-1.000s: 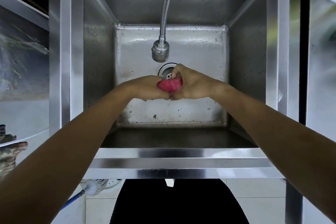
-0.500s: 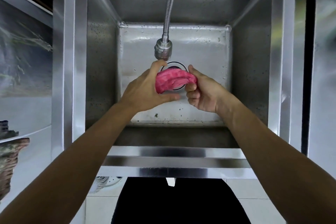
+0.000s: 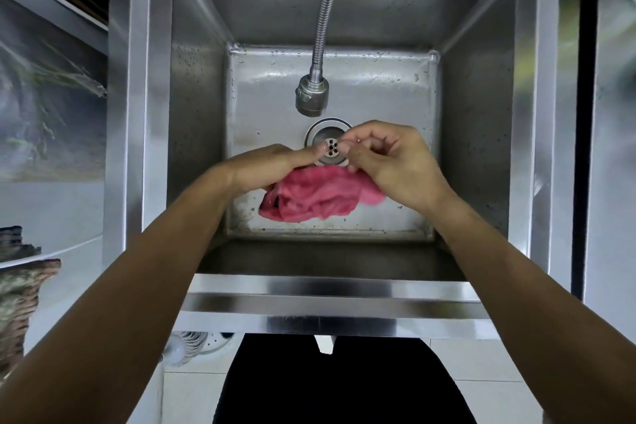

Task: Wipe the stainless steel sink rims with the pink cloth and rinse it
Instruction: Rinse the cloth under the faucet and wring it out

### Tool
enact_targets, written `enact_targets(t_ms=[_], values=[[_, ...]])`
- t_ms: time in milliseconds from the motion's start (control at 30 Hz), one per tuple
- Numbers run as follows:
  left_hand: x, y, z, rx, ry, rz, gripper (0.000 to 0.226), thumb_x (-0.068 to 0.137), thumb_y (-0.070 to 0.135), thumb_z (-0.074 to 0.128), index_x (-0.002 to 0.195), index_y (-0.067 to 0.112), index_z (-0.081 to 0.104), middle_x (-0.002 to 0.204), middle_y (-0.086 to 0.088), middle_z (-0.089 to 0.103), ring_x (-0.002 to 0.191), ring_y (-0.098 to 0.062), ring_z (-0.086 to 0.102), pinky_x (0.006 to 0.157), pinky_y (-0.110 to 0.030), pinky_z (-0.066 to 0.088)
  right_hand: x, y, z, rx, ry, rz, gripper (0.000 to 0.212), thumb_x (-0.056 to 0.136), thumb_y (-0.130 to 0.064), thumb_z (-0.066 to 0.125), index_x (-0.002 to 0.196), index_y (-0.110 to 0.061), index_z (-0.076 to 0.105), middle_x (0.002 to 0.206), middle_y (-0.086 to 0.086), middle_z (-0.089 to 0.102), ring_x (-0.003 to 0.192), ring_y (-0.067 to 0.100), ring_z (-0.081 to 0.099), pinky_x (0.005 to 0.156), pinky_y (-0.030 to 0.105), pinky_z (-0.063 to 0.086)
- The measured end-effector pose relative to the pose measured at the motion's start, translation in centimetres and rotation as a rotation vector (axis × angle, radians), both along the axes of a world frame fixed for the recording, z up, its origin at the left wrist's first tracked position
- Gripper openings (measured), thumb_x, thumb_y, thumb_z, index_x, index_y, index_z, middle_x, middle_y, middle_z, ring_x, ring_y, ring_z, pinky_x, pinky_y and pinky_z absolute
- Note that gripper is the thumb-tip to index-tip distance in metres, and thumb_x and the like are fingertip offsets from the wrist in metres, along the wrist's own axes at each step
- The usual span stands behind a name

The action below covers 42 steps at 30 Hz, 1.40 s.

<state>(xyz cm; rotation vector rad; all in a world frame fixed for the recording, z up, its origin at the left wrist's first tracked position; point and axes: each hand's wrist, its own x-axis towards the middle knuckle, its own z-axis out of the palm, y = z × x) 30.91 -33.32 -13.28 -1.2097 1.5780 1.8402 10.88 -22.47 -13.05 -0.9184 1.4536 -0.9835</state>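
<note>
The pink cloth (image 3: 316,200) hangs loose and partly unfolded over the floor of the stainless steel sink (image 3: 330,289), just in front of the drain (image 3: 329,134). My left hand (image 3: 268,165) lies on its left upper edge, fingers pointing right. My right hand (image 3: 392,162) holds its right upper edge with the lower fingers, while thumb and forefinger are pinched together over the drain. How firmly each hand grips is partly hidden by the palms.
A flexible metal faucet hose ends in a spray head (image 3: 311,96) just above my hands; no water runs from it. Broad rims (image 3: 137,113) frame the basin on both sides. A woven basket (image 3: 17,303) stands at the lower left.
The cloth was balled tight between both hands, then lifted toward the spray head. Now my hands have moved apart and lower, and the cloth has dropped open beneath them.
</note>
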Motion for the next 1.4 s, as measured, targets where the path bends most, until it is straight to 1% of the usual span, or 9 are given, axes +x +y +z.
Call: enact_targets(t_ms=[233, 367, 467, 633, 800, 1000, 1167, 1267, 1400], values=[[-0.3, 4.6, -4.1, 0.087, -0.200, 0.268, 0.046, 0.099, 0.052, 0.058, 0.097, 0.009, 0.075, 0.076, -0.005, 0.074, 0.065, -0.016, 0.070, 0.063, -0.023, 0.054, 1.5, 2.7, -4.2, 0.824, -0.320, 0.309, 0.060, 0.091, -0.067, 0.054, 0.127, -0.021, 0.068, 0.117, 0.013, 0.076, 0.111, 0.034, 0.071, 0.094, 0.047, 0.058], [0.3, 1.8, -3.6, 0.165, -0.215, 0.568, 0.041, 0.096, 0.050, 0.063, 0.084, 0.012, 0.071, 0.057, -0.003, 0.071, 0.046, -0.018, 0.065, 0.047, -0.022, 0.053, -1.4, 0.1, -2.8, 0.650, -0.557, 0.094, 0.035, 0.108, -0.020, 0.041, 0.139, -0.016, 0.055, 0.132, 0.027, 0.065, 0.103, 0.037, 0.073, 0.088, 0.046, 0.061], [0.8, 0.9, -2.4, 0.168, -0.136, 0.600, 0.056, 0.101, 0.042, 0.058, 0.054, 0.016, 0.073, 0.051, 0.003, 0.067, 0.046, -0.015, 0.062, 0.049, -0.020, 0.049, -2.8, -0.1, -2.1, 0.502, -0.494, 0.228, 0.079, 0.090, 0.023, 0.050, 0.149, -0.029, 0.048, 0.145, 0.012, 0.055, 0.118, 0.040, 0.068, 0.101, 0.045, 0.057], [0.2, 1.5, -1.5, 0.270, -0.156, 0.577, 0.045, 0.104, 0.043, 0.050, 0.072, 0.013, 0.061, 0.052, 0.001, 0.066, 0.047, -0.013, 0.060, 0.050, -0.019, 0.047, -0.4, 0.4, -0.9, 0.235, -0.234, 0.151, 0.062, 0.083, 0.002, 0.080, 0.136, -0.026, 0.063, 0.127, 0.001, 0.067, 0.102, 0.015, 0.072, 0.084, 0.031, 0.061], [0.4, 1.8, -0.7, 0.140, 0.011, 0.393, 0.064, 0.087, 0.085, 0.036, 0.130, 0.045, 0.064, 0.125, 0.004, 0.073, 0.114, -0.018, 0.069, 0.097, -0.044, 0.052, 0.1, 1.1, -1.2, 0.453, -0.437, -0.164, 0.029, 0.092, 0.004, 0.068, 0.119, -0.006, 0.069, 0.097, 0.018, 0.067, 0.064, 0.020, 0.062, 0.052, 0.027, 0.055], [0.9, 3.2, 0.7, -0.255, 0.272, 0.125, 0.082, 0.071, 0.027, 0.094, 0.139, 0.035, 0.050, 0.123, 0.013, 0.068, 0.112, -0.007, 0.068, 0.096, -0.035, 0.058, -0.7, 1.5, 0.4, 0.487, -0.659, -0.041, 0.057, 0.082, 0.022, 0.060, 0.138, 0.010, 0.054, 0.139, 0.038, 0.054, 0.116, 0.037, 0.059, 0.116, 0.047, 0.041], [0.7, 2.0, 2.4, -0.406, 0.288, 0.336, 0.020, 0.094, 0.023, 0.073, 0.114, 0.027, 0.071, 0.103, 0.006, 0.077, 0.096, -0.014, 0.075, 0.085, -0.041, 0.063, -0.6, 1.1, 2.1, 0.287, -0.087, -0.062, 0.031, 0.089, -0.003, 0.077, 0.118, -0.011, 0.070, 0.108, 0.011, 0.075, 0.086, 0.023, 0.069, 0.075, 0.033, 0.063], [0.7, 1.8, 3.6, -0.453, 0.323, 0.343, 0.022, 0.094, 0.023, 0.074, 0.115, 0.023, 0.073, 0.106, 0.008, 0.077, 0.099, -0.012, 0.074, 0.088, -0.038, 0.060, -0.6, 1.2, 3.1, 0.159, 0.311, -0.012, 0.034, 0.083, -0.048, 0.080, 0.102, -0.020, 0.076, 0.111, -0.007, 0.073, 0.107, 0.016, 0.063, 0.093, 0.031, 0.053], [0.0, 2.4, 5.4, -0.480, 0.410, 0.424, 0.036, 0.087, 0.019, 0.081, 0.119, 0.014, 0.066, 0.108, 0.003, 0.076, 0.100, -0.018, 0.073, 0.087, -0.035, 0.059, -0.7, 1.3, 5.0, 0.104, 0.105, -0.071, 0.025, 0.090, -0.025, 0.080, 0.109, -0.012, 0.068, 0.101, 0.008, 0.075, 0.096, 0.030, 0.070, 0.093, 0.048, 0.059]])
